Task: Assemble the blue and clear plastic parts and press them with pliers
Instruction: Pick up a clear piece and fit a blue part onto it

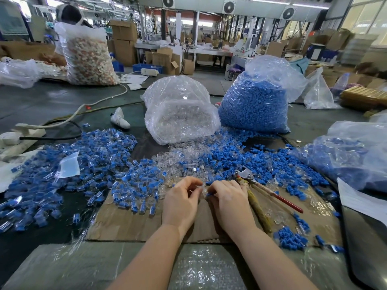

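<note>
My left hand (182,197) pinches a small clear plastic part (198,189) over the cardboard sheet (129,222). My right hand (227,197) pinches a small blue part (209,194) right beside it; the two parts almost touch. The pliers (257,183), with metal jaws and red handles, lie on the cardboard just right of my right hand. Loose clear parts (178,160) and loose blue parts (251,160) are heaped beyond my hands. A pile of joined blue-and-clear pieces (83,174) spreads to the left.
A bag of clear parts (180,114) and a bag of blue parts (255,105) stand behind the heaps. Another bag with blue parts (345,155) lies right. A white power strip (18,137) with cables sits left. A small blue heap (291,239) lies near right.
</note>
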`<state>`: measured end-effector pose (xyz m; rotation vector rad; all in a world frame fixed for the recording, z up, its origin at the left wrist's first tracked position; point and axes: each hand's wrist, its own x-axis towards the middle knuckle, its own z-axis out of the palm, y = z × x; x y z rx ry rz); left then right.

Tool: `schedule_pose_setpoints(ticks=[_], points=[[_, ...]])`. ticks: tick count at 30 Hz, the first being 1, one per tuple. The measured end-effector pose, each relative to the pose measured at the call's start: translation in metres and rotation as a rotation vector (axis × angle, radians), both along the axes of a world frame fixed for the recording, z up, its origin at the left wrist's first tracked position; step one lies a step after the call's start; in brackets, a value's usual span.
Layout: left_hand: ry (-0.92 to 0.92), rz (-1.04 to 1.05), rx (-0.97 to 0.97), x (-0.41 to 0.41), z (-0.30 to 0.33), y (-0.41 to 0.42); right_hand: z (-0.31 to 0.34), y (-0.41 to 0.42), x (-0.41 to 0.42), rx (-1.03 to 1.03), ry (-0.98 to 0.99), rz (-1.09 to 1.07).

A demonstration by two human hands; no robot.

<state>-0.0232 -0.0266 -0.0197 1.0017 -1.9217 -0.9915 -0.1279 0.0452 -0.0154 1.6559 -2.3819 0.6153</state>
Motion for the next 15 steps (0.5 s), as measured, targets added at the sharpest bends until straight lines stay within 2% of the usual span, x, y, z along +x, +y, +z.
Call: schedule_pose_setpoints(ticks=[3,8,15], points=[[-0.038,-0.023,-0.003,0.0,0.0,0.001,-0.004,0.005,-0.001,-0.051,-0.08,-0.003],[-0.084,-0.032,-0.023,0.0,-0.002,0.0,-0.004,0.008,0.001,-0.097,-0.098,-0.001],[-0.087,-0.04,-0.011,-0.001,-0.003,0.0,-0.001,0.017,0.001,-0.352,-0.4,0.005]])
